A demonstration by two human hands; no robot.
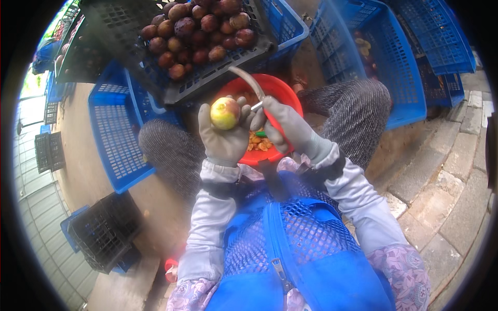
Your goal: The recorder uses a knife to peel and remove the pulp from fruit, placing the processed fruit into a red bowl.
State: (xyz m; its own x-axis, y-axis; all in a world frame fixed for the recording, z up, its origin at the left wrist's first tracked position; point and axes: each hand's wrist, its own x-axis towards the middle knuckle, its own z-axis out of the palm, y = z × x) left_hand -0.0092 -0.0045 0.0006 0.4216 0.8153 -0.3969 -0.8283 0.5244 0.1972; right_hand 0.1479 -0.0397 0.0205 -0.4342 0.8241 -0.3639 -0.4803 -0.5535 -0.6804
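My left hand (pixel 223 140), in a grey glove, is palm up with a yellow and red plum (pixel 225 113) resting in its curled fingers. Close beside it my right hand (pixel 286 120), also gloved, grips a curved knife (pixel 249 81). The blade arcs up and to the left, and a red handle seems to run under the palm. A short shiny metal piece shows by the fingers. Below both hands, between the knees, stands a red plastic basin (pixel 282 85). Orange fruit pieces (pixel 258 144) and a small green object (pixel 260 133) lie in it, partly hidden by the hands.
A black plastic crate (pixel 218 76) heaped with dark red plums (pixel 200 35) stands tilted just beyond the basin. Blue crates flank me, left (pixel 120 136) and right (pixel 397 70); the right one holds some fruit. Black crates (pixel 103 229) sit behind left. Paving bricks (pixel 432 194) lie at right.
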